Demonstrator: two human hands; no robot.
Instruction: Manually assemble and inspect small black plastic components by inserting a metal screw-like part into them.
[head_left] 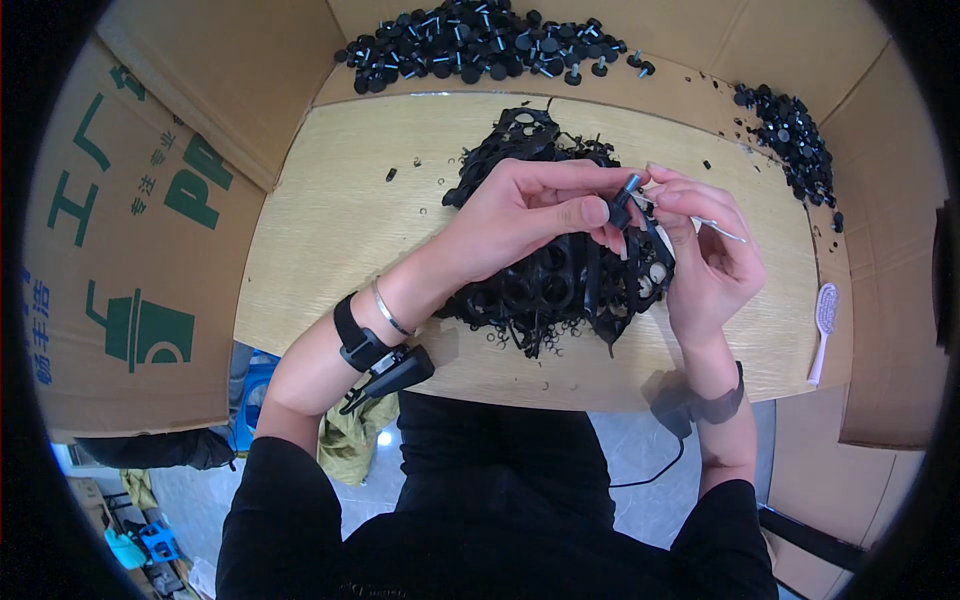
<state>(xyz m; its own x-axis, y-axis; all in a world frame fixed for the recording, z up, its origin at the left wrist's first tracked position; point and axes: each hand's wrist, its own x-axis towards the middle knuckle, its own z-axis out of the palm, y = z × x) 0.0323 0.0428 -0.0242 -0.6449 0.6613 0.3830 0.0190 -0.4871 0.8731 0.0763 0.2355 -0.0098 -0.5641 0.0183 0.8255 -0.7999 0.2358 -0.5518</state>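
Between the thumb and fingers of my left hand [510, 215] is a small black knob with a metal screw stud [620, 212], its stud tilted up and to the right. My right hand [715, 265] pinches a thin, pale metal tool [722, 232]; its near end sticks out past the fingers and its slim tip reaches the knob's side. Whether it is tweezers or a pick I cannot tell. Under both hands lies a heap of black rubbery moulded scrap [540, 280] with round holes and ragged edges, partly hidden by my left hand.
A large pile of black screw knobs [480, 45] lies along the back, and a smaller pile [790, 140] at the far right. Cardboard walls [150, 230] surround the wooden table [330, 220]. A lilac brush [824, 315] rests near the right edge. Small black scraps dot the tabletop.
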